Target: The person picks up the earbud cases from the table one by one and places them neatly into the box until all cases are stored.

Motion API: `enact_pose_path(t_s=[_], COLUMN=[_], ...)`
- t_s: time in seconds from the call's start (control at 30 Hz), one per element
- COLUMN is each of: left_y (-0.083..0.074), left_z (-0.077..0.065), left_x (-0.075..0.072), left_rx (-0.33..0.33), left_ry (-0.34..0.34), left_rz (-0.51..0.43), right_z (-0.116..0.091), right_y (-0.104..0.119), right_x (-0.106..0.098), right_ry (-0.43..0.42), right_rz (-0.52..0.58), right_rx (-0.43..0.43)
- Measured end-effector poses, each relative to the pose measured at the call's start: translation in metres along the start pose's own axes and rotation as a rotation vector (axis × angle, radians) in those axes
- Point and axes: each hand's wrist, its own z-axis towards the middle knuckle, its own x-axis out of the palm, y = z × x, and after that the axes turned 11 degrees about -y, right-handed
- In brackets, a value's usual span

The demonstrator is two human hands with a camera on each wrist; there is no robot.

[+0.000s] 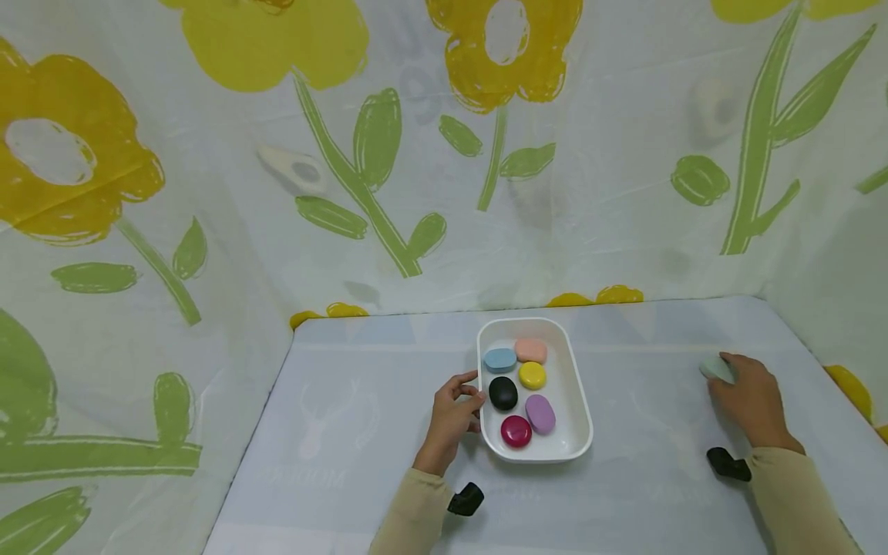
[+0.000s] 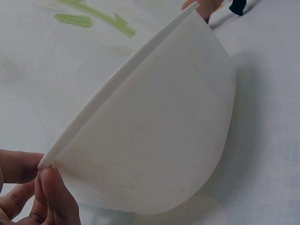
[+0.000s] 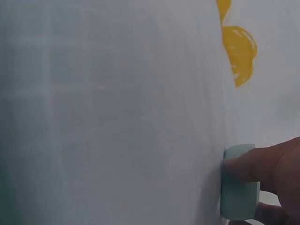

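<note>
My left hand pinches the left rim of a white plastic basin. In the left wrist view the thumb and fingers grip the edge of the basin, whose outer wall fills much of the picture. Inside lie soap bars: blue, pink, yellow, black, purple and red. Off to the right, my right hand holds a pale green soap bar between thumb and fingers. The right wrist view shows this green bar standing on its edge at the tabletop.
The table has a pale cloth on it. A curtain printed with yellow flowers hangs behind and along both sides. Black wrist devices sit near both cuffs, close over the table.
</note>
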Motion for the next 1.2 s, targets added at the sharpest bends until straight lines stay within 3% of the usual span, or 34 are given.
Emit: enact_pose_path(t_s=[0.3,0.67,0.83,1.2], left_y=[-0.001,0.000,-0.002,-0.004], left_z=[-0.001,-0.001,-0.003,-0.003], left_x=[0.000,-0.001,0.000,0.001], left_rx=[-0.006,0.010,0.008,-0.001], left_ry=[-0.001,0.012,0.015,0.011], left_rz=[-0.012,-0.019,-0.023,-0.022], right_z=[-0.001,-0.006,-0.011,-0.021], right_y=[0.008,0.026,0.045,0.112], right_x=[0.000,0.002,0.000,-0.004], right_ry=[0.018,0.099,0.098,0.148], right_rz=[-0.020,-0.052,-0.020,0.090], right_rx=[-0.027,-0.039,-0.104,-0.187])
